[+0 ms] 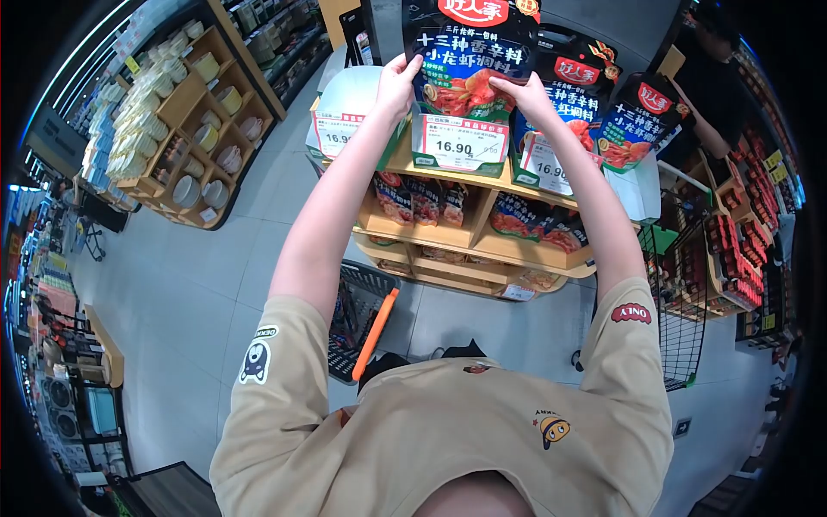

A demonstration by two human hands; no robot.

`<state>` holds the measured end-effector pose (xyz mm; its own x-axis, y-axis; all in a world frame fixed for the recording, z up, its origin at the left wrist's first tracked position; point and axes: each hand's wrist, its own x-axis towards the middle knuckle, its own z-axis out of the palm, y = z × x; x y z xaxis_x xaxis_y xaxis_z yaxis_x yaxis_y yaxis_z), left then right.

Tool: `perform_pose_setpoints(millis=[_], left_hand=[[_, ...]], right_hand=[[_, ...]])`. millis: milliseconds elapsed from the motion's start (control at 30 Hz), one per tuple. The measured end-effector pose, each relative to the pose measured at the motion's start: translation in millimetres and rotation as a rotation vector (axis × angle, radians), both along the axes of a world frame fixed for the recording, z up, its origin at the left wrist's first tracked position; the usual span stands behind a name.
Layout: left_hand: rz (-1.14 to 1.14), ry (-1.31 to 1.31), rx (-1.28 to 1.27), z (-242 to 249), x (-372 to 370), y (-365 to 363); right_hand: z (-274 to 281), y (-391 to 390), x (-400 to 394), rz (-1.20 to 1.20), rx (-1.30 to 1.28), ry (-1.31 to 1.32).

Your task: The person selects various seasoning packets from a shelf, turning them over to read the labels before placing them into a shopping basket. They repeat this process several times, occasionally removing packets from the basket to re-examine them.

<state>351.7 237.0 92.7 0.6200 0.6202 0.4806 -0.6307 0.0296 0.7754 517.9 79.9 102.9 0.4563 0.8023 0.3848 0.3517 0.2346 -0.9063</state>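
Note:
Both of my hands hold a dark seasoning pouch (469, 60) with a red logo and a picture of crayfish, upright above the wooden display stand (431, 231). My left hand (401, 82) pinches its left edge. At its right edge, my right hand (521, 90) grips it with the thumb across the front. Just below the pouch is a box with a 16.90 price card (458, 145). Similar pouches stand to the right, one (575, 86) partly behind my right hand and another (637, 121) farther right.
A black basket (353, 302) with an orange handle (376, 334) is below the stand. A wire cart (676, 302) stands at the right, near a person in dark clothes (702, 77). Shelves of bowls (194, 138) are at the upper left.

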Motion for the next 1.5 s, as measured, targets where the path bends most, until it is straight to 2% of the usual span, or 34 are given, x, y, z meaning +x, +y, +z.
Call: perform_pose_setpoints(millis=[200,267,300,333,400,467,533,600,700,733,767,833,867,933,1067,1133,1267,1300,1333,1400,1433,1467,1500], left_hand=[[-0.053,0.11,-0.076,-26,-7,0],[-0.045,0.176,-0.102,-30,-10,1],[-0.064,0.184,-0.115,-27,-13,3],[-0.082,0.194,-0.129,-26,-16,4],[-0.091,0.157,-0.143,-17,-18,9],[-0.05,0.184,0.004,-9,-17,15],[-0.026,0.213,0.046,-4,-15,16],[0.142,0.215,0.226,0,-14,13],[0.231,0.165,0.299,-1,-15,10],[0.243,0.115,0.295,-1,-15,9],[0.343,0.189,0.293,-4,-11,15],[0.266,0.157,0.21,7,-14,8],[0.189,0.125,0.128,13,-16,5],[0.244,0.182,0.188,21,-19,2],[0.281,0.193,0.274,26,-19,-2],[0.275,0.054,0.271,21,-10,4],[0.311,0.156,0.286,26,-16,-1],[0.343,0.147,0.28,26,-16,-3],[0.458,0.028,0.386,20,-11,1],[1.127,0.838,0.87,86,-86,-94],[0.788,0.286,0.502,49,-72,-70],[0.95,0.286,0.51,36,-75,-71],[1.092,0.148,0.627,17,-85,-74]], right_hand=[[-15,-10,-13,-0.031,-0.119,0.015],[-22,-12,-10,0.136,-0.187,0.163],[-19,-12,-11,0.115,-0.169,0.037],[-16,-12,-10,0.114,-0.168,0.037],[-10,-12,-9,-0.035,-0.182,-0.107],[-10,-13,-11,-0.04,-0.172,-0.053],[0,-16,-18,-0.047,-0.133,0.029],[3,-17,-21,-0.135,-0.171,-0.001],[1,-10,-9,-0.095,0.098,-0.095],[8,-10,-10,0.09,0.262,-0.01],[7,-11,-4,0.03,0.186,0.039],[10,-16,-3,-0.074,0.058,0.082],[12,-17,-4,-0.073,0.058,0.082],[14,-17,-6,-0.076,0.073,0.141],[14,-15,-7,-0.123,0.124,0.092],[11,-11,-6,-0.155,0.134,0.077],[11,-13,-9,-0.141,0.179,0.104],[14,-14,-12,-0.143,0.191,0.112],[15,-15,-15,-0.141,0.201,0.121],[12,-15,-6,-0.165,0.181,0.13],[12,-15,-7,-0.184,0.203,0.151],[8,-13,4,-0.165,0.216,0.15],[5,-12,9,-0.163,0.244,0.142]])
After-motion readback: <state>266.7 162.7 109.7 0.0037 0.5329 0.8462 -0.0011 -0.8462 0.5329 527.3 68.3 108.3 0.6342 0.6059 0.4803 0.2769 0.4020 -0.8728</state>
